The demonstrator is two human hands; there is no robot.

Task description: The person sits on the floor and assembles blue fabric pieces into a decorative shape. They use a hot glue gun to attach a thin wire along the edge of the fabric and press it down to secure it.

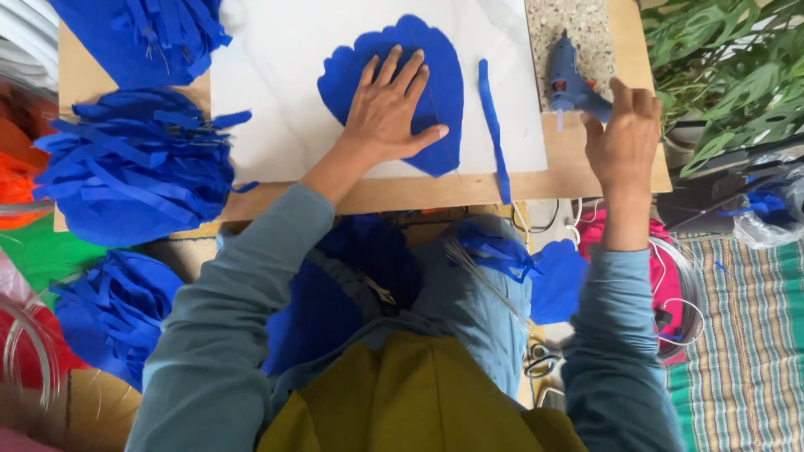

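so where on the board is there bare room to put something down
Bare white sheet lies left of the blue petal shape under the left hand, and a narrower patch right of the blue strip. The board's front edge is a thin free band. Crowded: blue paper bundles on the left, glue gun by the right hand.

Grey-blue long sleeves (243, 293), mustard-olive vest (410, 402)

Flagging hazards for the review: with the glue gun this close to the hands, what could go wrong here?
1. The right hand reaches at the glue gun; its nozzle could burn fingers if hot.
2. The left hand presses the blue petal; stray glue might stick skin.
3. The loose blue strip overhangs the board and could slip off.
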